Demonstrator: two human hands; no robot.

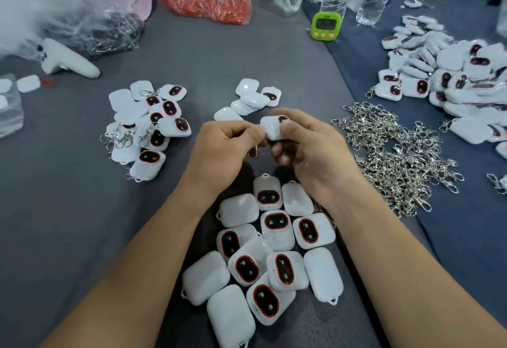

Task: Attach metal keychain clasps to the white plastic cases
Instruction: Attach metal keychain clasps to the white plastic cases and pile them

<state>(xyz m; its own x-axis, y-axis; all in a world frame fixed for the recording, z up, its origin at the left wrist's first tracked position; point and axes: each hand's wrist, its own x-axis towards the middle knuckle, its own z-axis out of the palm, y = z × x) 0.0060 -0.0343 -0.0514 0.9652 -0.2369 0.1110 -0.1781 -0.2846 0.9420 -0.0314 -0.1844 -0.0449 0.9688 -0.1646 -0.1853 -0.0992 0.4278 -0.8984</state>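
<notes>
Looks mid-batch: clasped cases [149, 128] piled left, a bare heap [270, 254] waiting up close, plus loose clasps [397, 155] right. Pinching one white case [272, 128] in the right hand [310, 150] above that heap, left hand [225, 146] curled on a mostly hidden clasp [253, 153].

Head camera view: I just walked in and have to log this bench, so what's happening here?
A person's right hand grips a white case while the left hand pinches a clasp against its edge, mostly hidden. Bare cases lie heaped below the hands, loose clasps to the right, and clasped cases to the left.
</notes>
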